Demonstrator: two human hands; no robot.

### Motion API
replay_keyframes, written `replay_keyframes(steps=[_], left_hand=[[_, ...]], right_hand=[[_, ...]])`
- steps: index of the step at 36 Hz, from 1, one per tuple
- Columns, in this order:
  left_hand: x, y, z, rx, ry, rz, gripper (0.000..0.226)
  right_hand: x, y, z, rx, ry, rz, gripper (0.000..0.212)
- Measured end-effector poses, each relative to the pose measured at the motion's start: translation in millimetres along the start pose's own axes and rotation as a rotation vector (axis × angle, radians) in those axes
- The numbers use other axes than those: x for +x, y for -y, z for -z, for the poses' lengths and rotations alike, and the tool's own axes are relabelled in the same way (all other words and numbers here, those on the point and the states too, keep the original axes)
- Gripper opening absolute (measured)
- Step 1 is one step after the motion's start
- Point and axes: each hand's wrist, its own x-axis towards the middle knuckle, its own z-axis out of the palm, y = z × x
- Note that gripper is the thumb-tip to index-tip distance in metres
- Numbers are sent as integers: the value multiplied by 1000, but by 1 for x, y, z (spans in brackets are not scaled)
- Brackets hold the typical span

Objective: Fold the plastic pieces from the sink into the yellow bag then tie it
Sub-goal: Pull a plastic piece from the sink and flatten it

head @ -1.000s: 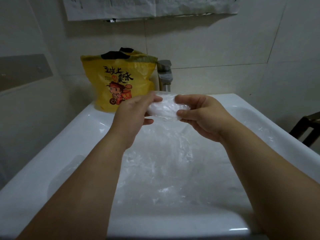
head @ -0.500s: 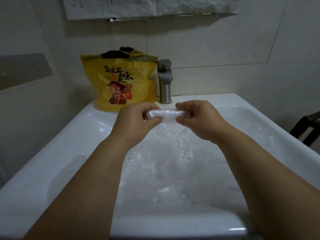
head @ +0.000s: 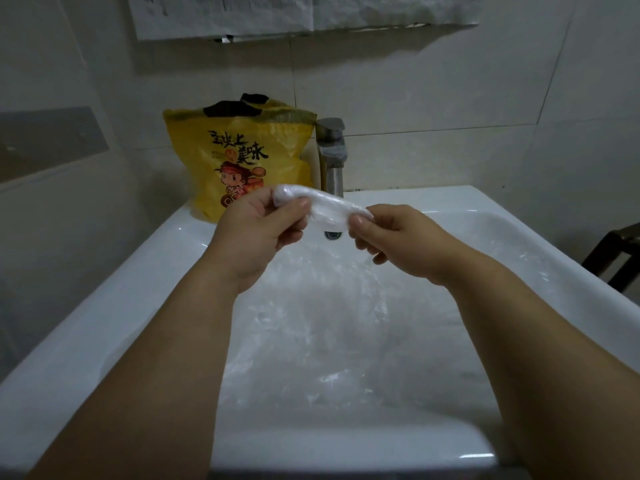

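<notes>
Both hands hold a folded strip of clear plastic [head: 325,206] above the back of the white sink [head: 114,306]. My left hand [head: 258,233] pinches its left, higher end between thumb and fingers. My right hand [head: 391,233] pinches its right, lower end. The yellow bag [head: 242,157], printed with a cartoon figure and black characters, stands upright on the sink's back left corner, its top open with black handles showing. More crumpled clear plastic [head: 322,327] lies in the basin under my arms.
A steel tap [head: 333,157] stands just right of the bag, behind the strip. The drain opening [head: 333,234] shows between my hands. Tiled walls close in behind and to the left. A dark chair [head: 613,254] stands at the right edge.
The plastic went from a compact wad to a longer strip stretched between my hands. My hands moved apart, and the left end now sits higher than the right.
</notes>
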Motion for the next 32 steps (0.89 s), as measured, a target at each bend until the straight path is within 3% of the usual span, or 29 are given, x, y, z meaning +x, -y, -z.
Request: replay_keyframes(steps=[3, 7, 9, 12, 16, 18, 20, 21, 22, 24, 28, 32], left_hand=[[0, 0, 0, -57, -11, 33, 12], [0, 3, 0, 55, 9, 58, 10], [0, 3, -1, 55, 31, 74, 9], [1, 2, -2, 25, 40, 77, 13], [3, -2, -2, -199, -12, 104, 23], [4, -3, -2, -356, 8, 98, 10], [4, 1, -5, -348, 99, 160, 70], [2, 4, -10, -253, 165, 190, 89], [-3, 6, -17, -111, 242, 212, 89], [-11, 8, -32, 92, 317, 237, 64], [-9, 12, -37, 83, 207, 224, 40], [-6, 11, -33, 43, 214, 222, 39]], right_hand=[[0, -1, 2, 62, 24, -52, 23], [1, -1, 2, 147, 28, -103, 67], [0, 0, 1, 174, 67, -106, 59], [-2, 2, -1, 50, 81, -72, 19], [-1, 5, -3, 182, 33, -69, 20], [-1, 7, -6, 283, 29, -68, 19], [-2, 9, -11, 368, 40, -69, 19], [-1, 9, -13, 404, 52, -64, 21], [-1, 10, -15, 432, 69, -61, 23], [-2, 11, -19, 443, 94, -72, 21], [-3, 11, -24, 355, 132, -80, 23], [-3, 11, -18, 366, 194, -142, 25]])
